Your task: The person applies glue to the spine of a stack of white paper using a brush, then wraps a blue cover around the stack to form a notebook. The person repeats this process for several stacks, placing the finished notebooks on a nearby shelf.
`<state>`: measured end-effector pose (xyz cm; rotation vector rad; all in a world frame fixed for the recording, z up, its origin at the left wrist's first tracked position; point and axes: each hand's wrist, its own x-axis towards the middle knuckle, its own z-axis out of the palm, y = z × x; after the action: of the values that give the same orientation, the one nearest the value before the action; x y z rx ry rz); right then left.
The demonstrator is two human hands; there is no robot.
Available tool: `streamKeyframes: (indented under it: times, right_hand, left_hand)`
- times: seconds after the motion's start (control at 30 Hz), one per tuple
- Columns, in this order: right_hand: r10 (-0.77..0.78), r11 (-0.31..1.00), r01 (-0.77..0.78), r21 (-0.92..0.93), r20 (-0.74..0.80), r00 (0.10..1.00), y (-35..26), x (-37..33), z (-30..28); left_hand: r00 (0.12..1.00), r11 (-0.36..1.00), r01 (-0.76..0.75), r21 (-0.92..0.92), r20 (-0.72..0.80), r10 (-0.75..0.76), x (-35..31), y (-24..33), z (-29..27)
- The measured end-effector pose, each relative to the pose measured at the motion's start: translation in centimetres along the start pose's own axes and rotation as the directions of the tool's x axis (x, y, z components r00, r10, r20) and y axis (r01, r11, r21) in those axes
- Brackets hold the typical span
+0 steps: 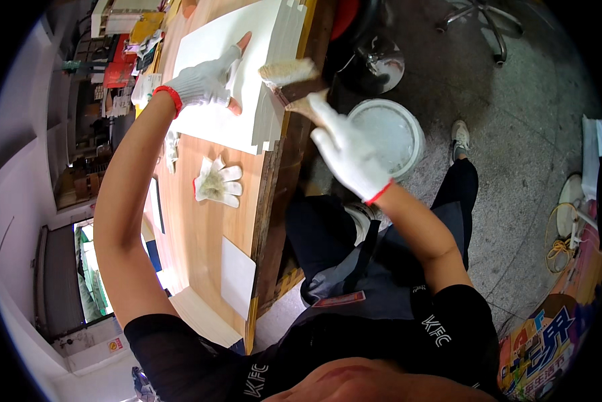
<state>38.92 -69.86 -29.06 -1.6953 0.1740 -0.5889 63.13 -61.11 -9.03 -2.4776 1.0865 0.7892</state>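
Note:
My left hand (209,80), in a white knit glove with a red cuff, lies spread on a stack of white sheets (261,37). Its thumb and one fingertip are bare. The sheets fan out in narrow steps along the table's edge. In my right hand (351,151), gloved the same way, is a wide flat brush (293,84) with pale bristles and a wooden handle. Its bristles are at the stepped sheet edges; whether they touch is unclear. Below the right hand stands a white bucket (418,137) with whitish stuff inside.
A soiled spare glove (218,182) lies on the wooden table (197,151), near a small white board (238,278). Papers and red items (118,74) crowd the table's far left. A wheeled chair base (482,17) stands on the grey floor, and a yellow cord (559,251) lies at right.

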Motion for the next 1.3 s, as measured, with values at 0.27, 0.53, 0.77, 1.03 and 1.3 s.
streamKeyframes:
  times: [0.27, 0.53, 0.77, 1.03, 1.3]
  right_hand:
    - [0.02, 1.0, -0.024, 0.012, 0.253, 0.967, -3.4, -8.7, -0.1]
    - [0.085, 0.994, -0.099, 0.04, 0.264, 0.961, -3.0, -9.1, 2.8]
    - [0.049, 0.979, -0.007, 0.205, -0.199, 0.979, 1.1, 5.8, -1.7]
    - [0.085, 0.991, -0.08, 0.105, -0.048, 0.995, 2.9, 4.7, 0.3]
    - [0.016, 0.999, -0.013, 0.031, -0.085, 0.996, 2.0, 6.0, 0.4]
  left_hand:
    - [1.0, 1.0, -0.03, -0.007, 0.003, 0.03, -0.2, -0.7, 0.4]
    - [0.996, 0.997, 0.07, -0.035, 0.065, -0.068, 0.1, 0.8, -0.5]
    - [0.973, 0.977, -0.214, -0.022, -0.094, 0.211, 0.6, -2.4, 1.1]
    - [0.998, 0.998, -0.061, -0.005, -0.004, 0.061, 0.3, -1.3, 0.6]
    - [0.999, 0.998, -0.032, 0.046, -0.007, 0.033, 0.2, -0.2, -0.1]
